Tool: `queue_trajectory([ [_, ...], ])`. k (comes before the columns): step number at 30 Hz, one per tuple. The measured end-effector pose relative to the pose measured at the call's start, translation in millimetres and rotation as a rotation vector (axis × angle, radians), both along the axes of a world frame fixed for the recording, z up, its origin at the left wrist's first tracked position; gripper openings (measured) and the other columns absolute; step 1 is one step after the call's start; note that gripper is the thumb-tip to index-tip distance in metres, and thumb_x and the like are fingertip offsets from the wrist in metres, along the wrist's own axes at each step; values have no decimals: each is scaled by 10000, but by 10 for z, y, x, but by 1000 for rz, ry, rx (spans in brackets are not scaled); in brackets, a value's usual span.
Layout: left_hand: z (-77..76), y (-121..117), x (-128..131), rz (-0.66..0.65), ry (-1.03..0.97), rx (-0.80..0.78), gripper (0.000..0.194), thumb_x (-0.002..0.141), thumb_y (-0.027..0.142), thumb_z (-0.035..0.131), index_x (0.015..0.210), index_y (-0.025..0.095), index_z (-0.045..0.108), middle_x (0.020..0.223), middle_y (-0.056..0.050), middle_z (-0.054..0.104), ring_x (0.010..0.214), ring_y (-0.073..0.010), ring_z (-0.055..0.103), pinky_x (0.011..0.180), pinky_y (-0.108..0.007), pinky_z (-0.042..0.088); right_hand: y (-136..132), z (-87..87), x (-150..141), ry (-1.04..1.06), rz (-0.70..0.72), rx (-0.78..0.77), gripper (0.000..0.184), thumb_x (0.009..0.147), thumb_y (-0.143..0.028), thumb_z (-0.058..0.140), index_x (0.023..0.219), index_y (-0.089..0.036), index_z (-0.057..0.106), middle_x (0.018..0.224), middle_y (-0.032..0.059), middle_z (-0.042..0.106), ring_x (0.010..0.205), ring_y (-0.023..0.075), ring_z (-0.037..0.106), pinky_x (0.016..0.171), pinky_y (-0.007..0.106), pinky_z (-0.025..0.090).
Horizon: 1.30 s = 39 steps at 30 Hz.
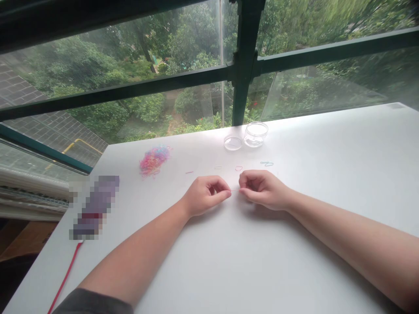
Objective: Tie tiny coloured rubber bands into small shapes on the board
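Observation:
My left hand (205, 195) and my right hand (262, 188) rest on the white table (294, 244), fingertips almost meeting. Both are closed in a pinch on a thin, pale rubber band (235, 190) stretched taut between them. Just beyond the hands lie a few loose bands: a pink one (238, 168), a teal one (267, 164), a faint one (218, 167) and a purple one (189, 172). A heap of small coloured rubber bands (153, 159) sits farther left.
A clear round jar (255, 133) and its lid (233, 142) stand near the table's far edge by the window. A blurred purple object (94, 206) with a red cord (67, 274) lies at the left edge. Dark window frames run behind.

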<state>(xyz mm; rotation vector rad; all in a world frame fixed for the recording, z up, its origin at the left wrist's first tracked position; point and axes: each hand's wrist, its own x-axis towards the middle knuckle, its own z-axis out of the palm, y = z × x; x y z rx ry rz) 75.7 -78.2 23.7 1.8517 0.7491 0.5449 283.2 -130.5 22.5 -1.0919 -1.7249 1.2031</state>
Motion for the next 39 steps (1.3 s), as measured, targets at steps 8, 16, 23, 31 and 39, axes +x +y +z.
queue_trajectory([
  [8,-17,33,-29,28,-81,-78,167,772,295,624,751,136,580,682,-13,566,597,-89,472,557,-211,388,57,0,108,-261,-181,184,131,777,-195,556,673,-192,476,575,-42,424,522,97,372,505,229,309],
  [16,-4,24,-38,-18,-16,-60,136,786,278,602,781,142,593,704,-13,573,607,-91,472,564,-213,383,164,-29,147,-695,-435,365,111,814,-215,535,733,-189,605,657,5,520,581,130,463,572,252,345],
  [23,-1,29,-46,-40,5,-41,126,800,272,588,788,146,591,713,-9,575,612,-88,469,568,-212,379,178,-31,135,-847,-458,411,140,824,-226,524,739,-186,629,659,26,552,603,154,481,589,267,348],
  [31,-10,34,-49,-48,31,-9,127,803,272,581,798,145,591,719,-12,581,612,-90,474,570,-213,385,169,-51,132,-879,-465,412,182,802,-271,556,908,-158,651,738,43,587,656,170,523,665,281,387],
  [39,-10,39,-43,-54,52,6,133,812,275,573,806,143,591,723,-12,578,618,-88,469,577,-215,381,219,-57,78,-896,-417,390,238,853,-278,519,1008,-202,683,756,40,591,652,162,530,694,271,390],
])
